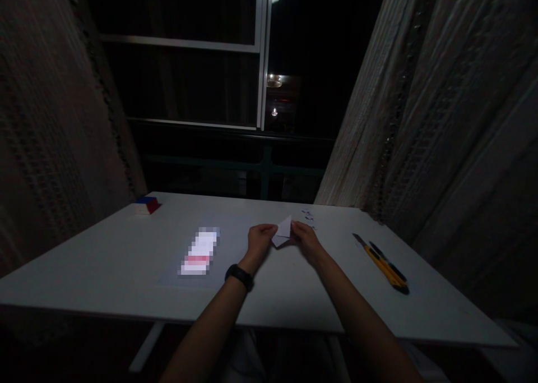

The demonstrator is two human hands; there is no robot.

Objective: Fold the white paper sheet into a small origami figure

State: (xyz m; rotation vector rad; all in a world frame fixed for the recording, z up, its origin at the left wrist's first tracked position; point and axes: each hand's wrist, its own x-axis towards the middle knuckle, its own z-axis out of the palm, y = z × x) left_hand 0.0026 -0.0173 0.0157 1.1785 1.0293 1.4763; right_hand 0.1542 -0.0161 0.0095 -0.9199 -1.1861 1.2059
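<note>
A small folded piece of white paper (pixel 283 230) is held just above the white table (pixel 105 271) near its middle. My left hand (pixel 261 239), with a black watch on the wrist, pinches the paper's left side. My right hand (pixel 305 238) pinches its right side. Both hands have their fingers closed on the paper, which stands up in a pointed, triangular shape between them.
A blurred white and red sheet (pixel 199 252) lies left of my hands. A red and blue block (pixel 146 204) sits at the far left corner. A yellow utility knife (pixel 381 261) lies to the right. Small dark scraps (pixel 308 215) lie behind the paper. Curtains hang on both sides of a dark window.
</note>
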